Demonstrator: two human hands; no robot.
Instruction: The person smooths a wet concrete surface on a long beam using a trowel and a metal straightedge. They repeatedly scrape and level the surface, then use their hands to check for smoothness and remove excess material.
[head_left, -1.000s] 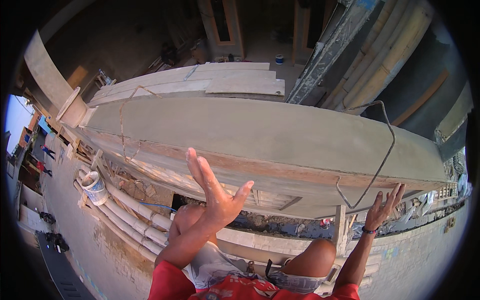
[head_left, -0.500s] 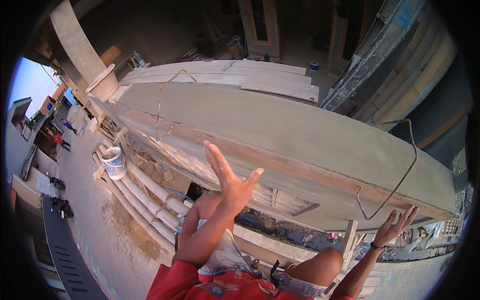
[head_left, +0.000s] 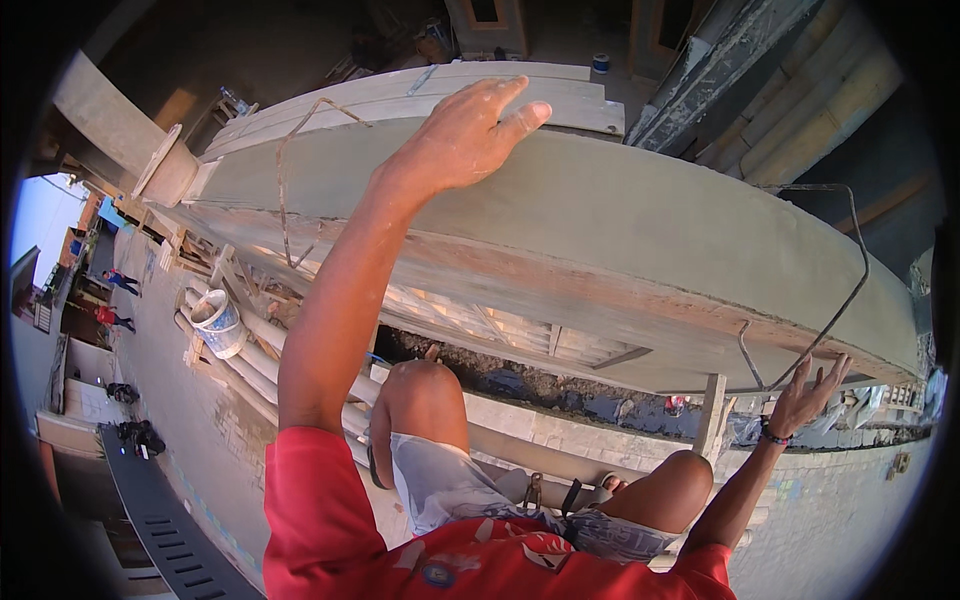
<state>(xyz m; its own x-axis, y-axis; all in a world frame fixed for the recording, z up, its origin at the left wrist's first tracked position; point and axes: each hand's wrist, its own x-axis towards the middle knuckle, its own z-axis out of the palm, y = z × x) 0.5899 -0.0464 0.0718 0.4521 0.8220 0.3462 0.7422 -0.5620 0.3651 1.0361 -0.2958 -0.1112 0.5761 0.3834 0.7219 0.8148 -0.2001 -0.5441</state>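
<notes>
A long wall top coated in smooth grey wet-looking cement [head_left: 600,210] runs across in front of me. My left hand [head_left: 465,140], empty with its fingers stretched out and thumb apart, is over the far edge of this surface; I cannot tell whether it touches. My right hand [head_left: 803,402] has its fingers spread against or just beside the underside of the wall's near edge at the right. Close to it, a bent metal rod clamp [head_left: 862,270] hooks over the wall. Another bent rod clamp [head_left: 283,190] straddles the wall at the left.
Below me bamboo poles [head_left: 262,375] form a scaffold. A paint-smeared white bucket [head_left: 218,325] rests on them at the left. Pale boards [head_left: 530,80] lie behind the wall. A dark wet ditch [head_left: 540,392] runs beneath. Two people stand far off on the paved street [head_left: 215,440].
My left hand has moved up and away from me, from before the wall's near edge to over its far side. The right hand stays by the right-hand clamp. My view has shifted slightly.
</notes>
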